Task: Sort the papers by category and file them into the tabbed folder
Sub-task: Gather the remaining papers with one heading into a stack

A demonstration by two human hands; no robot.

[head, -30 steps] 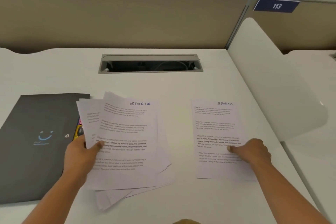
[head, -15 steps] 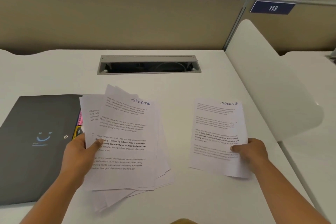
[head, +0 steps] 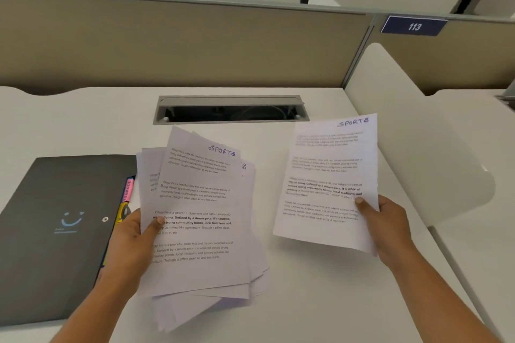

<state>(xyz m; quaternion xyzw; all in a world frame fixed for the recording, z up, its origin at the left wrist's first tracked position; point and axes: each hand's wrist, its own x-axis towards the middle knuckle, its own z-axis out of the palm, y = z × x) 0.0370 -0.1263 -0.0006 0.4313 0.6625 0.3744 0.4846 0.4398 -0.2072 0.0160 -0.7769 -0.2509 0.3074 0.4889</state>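
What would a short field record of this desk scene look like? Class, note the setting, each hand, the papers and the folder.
setting: white desk with a cable slot, beige partition behind
left hand: grips a fanned stack of papers, thumb on top
top sheet of stack: headed SPORTS in handwriting
right hand: holds a single sheet, also headed SPORTS, lifted off the desk
folder: dark grey, closed, lying left of the stack, smiley print on the cover
tabs: pink and yellow, showing at the folder's right edge
sign: 113
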